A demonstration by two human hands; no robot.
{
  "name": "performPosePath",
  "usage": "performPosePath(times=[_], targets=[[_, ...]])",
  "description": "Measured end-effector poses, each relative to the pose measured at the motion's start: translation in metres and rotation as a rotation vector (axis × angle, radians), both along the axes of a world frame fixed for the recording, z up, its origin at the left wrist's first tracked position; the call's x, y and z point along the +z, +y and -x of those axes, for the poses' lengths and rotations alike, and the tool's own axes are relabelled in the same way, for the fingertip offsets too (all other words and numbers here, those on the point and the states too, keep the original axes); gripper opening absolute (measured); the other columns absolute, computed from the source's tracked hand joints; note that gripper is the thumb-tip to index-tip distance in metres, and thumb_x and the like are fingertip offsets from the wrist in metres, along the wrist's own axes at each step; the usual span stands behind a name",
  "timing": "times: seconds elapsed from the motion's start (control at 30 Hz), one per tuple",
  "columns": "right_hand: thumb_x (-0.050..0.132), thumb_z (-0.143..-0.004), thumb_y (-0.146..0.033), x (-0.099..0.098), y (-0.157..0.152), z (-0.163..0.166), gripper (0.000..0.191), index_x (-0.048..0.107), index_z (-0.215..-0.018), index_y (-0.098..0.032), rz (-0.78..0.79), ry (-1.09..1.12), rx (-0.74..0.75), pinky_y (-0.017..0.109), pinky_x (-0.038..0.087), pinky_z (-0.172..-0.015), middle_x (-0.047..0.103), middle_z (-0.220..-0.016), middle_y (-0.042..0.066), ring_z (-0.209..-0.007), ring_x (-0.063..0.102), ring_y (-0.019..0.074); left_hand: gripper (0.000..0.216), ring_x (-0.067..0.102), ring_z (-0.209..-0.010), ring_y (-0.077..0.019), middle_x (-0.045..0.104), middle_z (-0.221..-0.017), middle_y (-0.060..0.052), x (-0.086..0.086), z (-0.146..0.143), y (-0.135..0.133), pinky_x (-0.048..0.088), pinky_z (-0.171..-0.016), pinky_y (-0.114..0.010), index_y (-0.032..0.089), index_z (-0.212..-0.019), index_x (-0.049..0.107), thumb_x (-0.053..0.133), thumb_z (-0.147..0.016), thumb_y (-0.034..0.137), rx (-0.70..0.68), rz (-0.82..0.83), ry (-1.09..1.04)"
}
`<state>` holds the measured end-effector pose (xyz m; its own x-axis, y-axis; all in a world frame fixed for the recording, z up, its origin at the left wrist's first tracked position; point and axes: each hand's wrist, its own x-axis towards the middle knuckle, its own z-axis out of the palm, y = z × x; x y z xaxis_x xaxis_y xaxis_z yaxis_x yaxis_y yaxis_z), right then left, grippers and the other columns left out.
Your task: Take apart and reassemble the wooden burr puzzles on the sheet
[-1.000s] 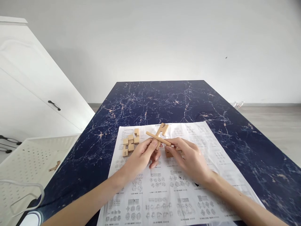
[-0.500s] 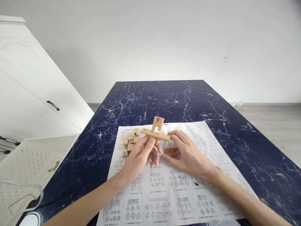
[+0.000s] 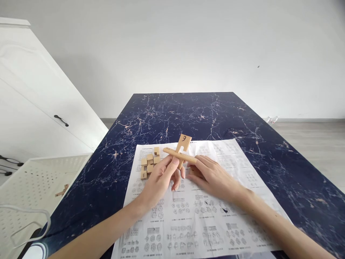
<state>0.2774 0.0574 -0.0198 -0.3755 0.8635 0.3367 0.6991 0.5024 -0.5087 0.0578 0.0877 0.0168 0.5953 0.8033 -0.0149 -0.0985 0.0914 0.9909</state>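
Observation:
My left hand (image 3: 163, 174) is closed on two crossed wooden puzzle pieces, raised over the printed sheet. One is an upright notched piece (image 3: 184, 143) with a dark mark near its top; the other is a flat bar (image 3: 185, 157) lying across it. My right hand (image 3: 214, 178) curls over another wooden puzzle piece (image 3: 196, 172), its thumb and fingers around it just above the paper. Most of that piece is hidden by the fingers. The bar's right end meets or nearly meets the right fingertips.
An instruction sheet (image 3: 185, 212) with small diagrams spreads under both hands on a dark blue marbled table (image 3: 178, 115). A cluster of interlocked wooden blocks (image 3: 150, 160) sits left. A white perforated tray (image 3: 32, 176) holding a small wooden piece (image 3: 61, 190) stands beside the table.
My right hand has drawn lower and closed in over the piece on the sheet, covering more of it. The crossed pieces in my left hand have tilted and shifted slightly right.

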Motion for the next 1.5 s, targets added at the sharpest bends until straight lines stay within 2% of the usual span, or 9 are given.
performPosePath(times=[0.1, 0.27, 0.57, 0.8, 1.0, 1.1, 1.27, 1.37, 1.5], targets=[[0.059, -0.110, -0.036, 0.004, -0.001, 0.001, 0.015, 0.066, -0.101, -0.025, 0.053, 0.085, -0.088, 0.038, 0.051, -0.066, 0.069, -0.084, 0.004, -0.070, 0.062, 0.0215, 0.037, 0.050, -0.055, -0.0086, 0.063, -0.086, -0.001, -0.001, 0.001, 0.000, 0.043, -0.054, -0.026, 0.020, -0.109, 0.067, 0.051, -0.114, 0.053, -0.008, 0.000, 0.013], [0.058, -0.110, -0.048, 0.014, 0.001, -0.005, 0.029, 0.071, -0.124, -0.026, 0.259, 0.443, -0.293, 0.032, 0.047, -0.057, 0.075, -0.079, 0.001, -0.057, 0.056, 0.0168, 0.038, 0.050, -0.055, -0.0080, 0.062, -0.091, -0.001, -0.003, 0.000, 0.001, 0.042, -0.052, -0.026, 0.020, -0.116, 0.068, 0.054, -0.112, 0.055, 0.001, 0.012, -0.006], [0.053, -0.107, -0.072, 0.020, 0.006, -0.013, 0.056, 0.079, -0.117, -0.024, 0.566, 0.892, -0.236, 0.037, 0.061, -0.082, 0.085, -0.104, 0.011, -0.092, 0.078, 0.0256, 0.038, 0.047, -0.054, -0.0061, 0.060, -0.087, 0.000, -0.002, -0.001, 0.000, 0.038, -0.052, -0.024, 0.019, -0.101, 0.064, 0.055, -0.113, 0.053, 0.040, 0.043, -0.027], [0.044, -0.108, -0.076, 0.012, 0.006, -0.015, 0.064, 0.080, -0.116, -0.024, 0.535, 0.881, -0.265, 0.035, 0.062, -0.077, 0.081, -0.129, 0.012, -0.091, 0.073, 0.0236, 0.037, 0.046, -0.054, -0.0079, 0.060, -0.084, 0.000, 0.000, -0.002, -0.001, 0.038, -0.052, -0.026, 0.019, -0.105, 0.066, 0.056, -0.111, 0.054, 0.045, 0.054, -0.007], [0.061, -0.105, -0.068, 0.011, 0.007, -0.014, 0.052, 0.081, -0.126, -0.025, 0.596, 1.077, -0.378, 0.029, 0.060, -0.062, 0.082, -0.127, 0.009, -0.086, 0.073, 0.0204, 0.039, 0.046, -0.053, -0.0069, 0.060, -0.084, 0.001, -0.004, -0.001, 0.001, 0.037, -0.052, -0.025, 0.020, -0.095, 0.060, 0.055, -0.112, 0.054, 0.042, 0.059, -0.037], [0.071, -0.102, -0.059, 0.010, 0.009, -0.014, 0.043, 0.082, -0.125, -0.025, 0.612, 1.150, -0.371, 0.031, 0.067, -0.075, 0.081, -0.132, 0.009, -0.090, 0.077, 0.0197, 0.039, 0.046, -0.053, -0.0066, 0.059, -0.083, 0.001, -0.004, -0.001, 0.002, 0.037, -0.052, -0.025, 0.020, -0.094, 0.060, 0.055, -0.113, 0.053, 0.040, 0.056, -0.047], [0.072, -0.102, -0.053, 0.007, 0.012, -0.015, 0.035, 0.081, -0.120, -0.025, 0.611, 1.046, -0.335, 0.039, 0.067, -0.099, 0.081, -0.131, 0.010, -0.102, 0.081, 0.0227, 0.037, 0.045, -0.053, -0.0055, 0.058, -0.084, 0.002, -0.003, -0.001, 0.002, 0.037, -0.052, -0.024, 0.019, -0.095, 0.060, 0.055, -0.113, 0.050, 0.043, 0.062, -0.072], [0.067, -0.103, -0.059, 0.007, 0.009, -0.013, 0.039, 0.079, -0.118, -0.025, 0.485, 0.793, -0.374, 0.038, 0.066, -0.076, 0.083, -0.120, 0.010, -0.082, 0.078, 0.0217, 0.034, 0.044, -0.053, -0.0056, 0.058, -0.084, 0.002, -0.004, 0.000, 0.002, 0.037, -0.051, -0.023, 0.019, -0.101, 0.063, 0.055, -0.114, 0.050, 0.041, 0.068, -0.086], [0.061, -0.106, -0.063, 0.012, 0.002, -0.007, 0.042, 0.078, -0.106, -0.025, 0.315, 0.441, -0.424, 0.030, 0.041, -0.051, 0.082, -0.088, 0.004, -0.052, 0.055, 0.0151, 0.035, 0.044, -0.054, -0.0062, 0.058, -0.083, 0.002, -0.006, 0.001, 0.002, 0.038, -0.052, -0.023, 0.019, -0.101, 0.064, 0.054, -0.114, 0.050, 0.030, 0.069, -0.079]])
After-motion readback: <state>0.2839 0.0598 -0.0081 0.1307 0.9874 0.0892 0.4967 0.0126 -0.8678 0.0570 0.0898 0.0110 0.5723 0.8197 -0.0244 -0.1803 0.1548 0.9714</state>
